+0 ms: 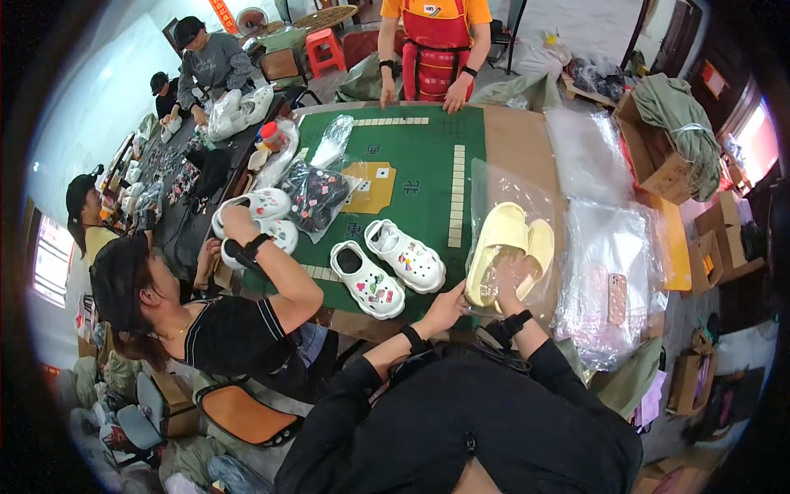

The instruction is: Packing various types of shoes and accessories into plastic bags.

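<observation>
Two white decorated clogs [387, 267] sit on the green mat [411, 165], a phone [616, 298] lies on clear bags [609, 247], and cardboard boxes [658, 156] crowd the right.

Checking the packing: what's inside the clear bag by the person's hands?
A pair of pale yellow slippers lies in the clear plastic bag. The right hand covers the heel ends; the left hand holds the bag's edge.

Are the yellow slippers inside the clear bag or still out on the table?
Inside, at least partly: the yellow slippers show through the clear bag, and the right hand is in the bag's mouth on them; left hand holds the edge.
</observation>
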`<state>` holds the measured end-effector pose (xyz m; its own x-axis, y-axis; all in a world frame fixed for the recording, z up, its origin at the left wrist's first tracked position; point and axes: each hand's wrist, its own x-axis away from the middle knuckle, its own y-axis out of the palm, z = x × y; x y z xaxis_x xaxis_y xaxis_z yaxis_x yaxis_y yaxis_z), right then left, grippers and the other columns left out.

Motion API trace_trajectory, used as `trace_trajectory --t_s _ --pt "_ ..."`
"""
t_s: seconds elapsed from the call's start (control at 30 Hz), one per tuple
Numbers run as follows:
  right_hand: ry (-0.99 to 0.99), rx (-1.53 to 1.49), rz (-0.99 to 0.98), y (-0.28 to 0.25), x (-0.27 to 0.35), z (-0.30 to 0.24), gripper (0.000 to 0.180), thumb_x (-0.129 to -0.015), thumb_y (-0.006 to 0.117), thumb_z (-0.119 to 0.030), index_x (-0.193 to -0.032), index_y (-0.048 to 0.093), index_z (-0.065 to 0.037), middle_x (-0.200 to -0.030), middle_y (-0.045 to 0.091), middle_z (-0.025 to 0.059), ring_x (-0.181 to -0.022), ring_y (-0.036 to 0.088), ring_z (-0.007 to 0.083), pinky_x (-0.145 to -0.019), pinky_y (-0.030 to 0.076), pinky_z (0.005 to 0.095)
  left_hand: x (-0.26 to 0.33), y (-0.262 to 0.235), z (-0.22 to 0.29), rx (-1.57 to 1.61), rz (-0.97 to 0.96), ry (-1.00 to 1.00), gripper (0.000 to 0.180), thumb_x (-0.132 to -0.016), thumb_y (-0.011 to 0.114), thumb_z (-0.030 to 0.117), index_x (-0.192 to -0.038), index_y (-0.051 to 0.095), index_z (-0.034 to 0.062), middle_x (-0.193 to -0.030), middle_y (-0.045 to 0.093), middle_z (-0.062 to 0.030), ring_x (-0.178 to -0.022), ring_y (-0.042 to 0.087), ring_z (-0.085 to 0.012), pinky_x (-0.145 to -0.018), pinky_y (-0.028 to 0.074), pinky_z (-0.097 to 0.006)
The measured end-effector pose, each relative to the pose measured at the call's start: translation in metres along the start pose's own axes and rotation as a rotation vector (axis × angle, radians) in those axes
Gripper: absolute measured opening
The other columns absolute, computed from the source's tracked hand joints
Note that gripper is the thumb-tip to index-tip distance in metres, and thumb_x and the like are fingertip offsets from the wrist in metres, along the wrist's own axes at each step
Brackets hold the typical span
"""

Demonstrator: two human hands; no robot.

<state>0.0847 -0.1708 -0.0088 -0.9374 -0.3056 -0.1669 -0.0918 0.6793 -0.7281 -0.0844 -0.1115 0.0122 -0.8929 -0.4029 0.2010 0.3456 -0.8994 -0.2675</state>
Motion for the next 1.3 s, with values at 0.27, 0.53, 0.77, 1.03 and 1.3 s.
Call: trace_trajectory --t_s 0.27,0.53,0.77,1.03,1.3 --pt "-0.414 -0.076 -0.379 -0.003 -0.002 0.001 0.055 -0.075 0.058 -0.014 -0.127 0.040 -0.004 -0.132 0.034 0.0232 -0.122 0.031 0.0378 -0.101 0.027 0.0415 -0.015 -0.006 -0.048 0.437 0.110 -0.040 0.052 -0.077 0.038 -0.010 -0.128 0.030 -0.0042 -0.097 0.059 -0.0180 -0.075 0.062 -0.0220 -0.066 0.051 -0.029" --pt "-0.309 -0.136 -0.404 -0.028 0.021 0.037 0.057 -0.076 0.057 -0.014 -0.127 0.036 -0.002 -0.130 0.036 0.0238 -0.119 0.036 0.0374 -0.098 0.033 0.0409 -0.008 -0.034 -0.037 0.678 0.316 -0.305 0.049 -0.080 0.040 -0.008 -0.126 0.028 -0.0020 -0.095 0.057 -0.0200 -0.079 0.062 -0.0259 -0.068 0.052 -0.032" --pt "-0.463 0.104 -0.268 -0.053 0.033 0.033 0.056 -0.076 0.056 -0.013 -0.128 0.037 -0.004 -0.123 0.042 0.0227 -0.109 0.045 0.0364 -0.089 0.039 0.0413 -0.009 -0.011 -0.067 0.121 0.046 -0.267 0.021 -0.081 0.052 0.009 -0.099 0.047 -0.0011 -0.086 0.061 -0.0161 -0.074 0.061 -0.0259 -0.063 0.048 -0.034" --pt "-0.496 0.031 -0.405 -0.068 0.051 0.031 0.045 -0.071 0.062 -0.018 -0.111 0.046 -0.004 -0.111 0.048 0.0164 -0.102 0.046 0.0329 -0.084 0.038 0.0416 -0.001 0.024 -0.045 -0.705 -0.106 -0.065 0.034 -0.076 0.059 0.033 -0.080 0.052 0.0005 -0.075 0.059 -0.0205 -0.071 0.057 -0.0378 -0.062 0.045 -0.044" --pt "0.080 0.351 -0.081 -0.053 0.047 0.086 0.052 -0.071 0.064 -0.029 -0.112 0.046 -0.001 -0.114 0.047 0.0191 -0.102 0.046 0.0344 -0.083 0.039 0.0444 -0.015 0.017 -0.039 -0.826 -0.096 -0.124 0.044 -0.082 0.050 0.043 -0.075 0.055 -0.0001 -0.075 0.061 -0.0215 -0.072 0.059 -0.0373 -0.064 0.047 -0.046"
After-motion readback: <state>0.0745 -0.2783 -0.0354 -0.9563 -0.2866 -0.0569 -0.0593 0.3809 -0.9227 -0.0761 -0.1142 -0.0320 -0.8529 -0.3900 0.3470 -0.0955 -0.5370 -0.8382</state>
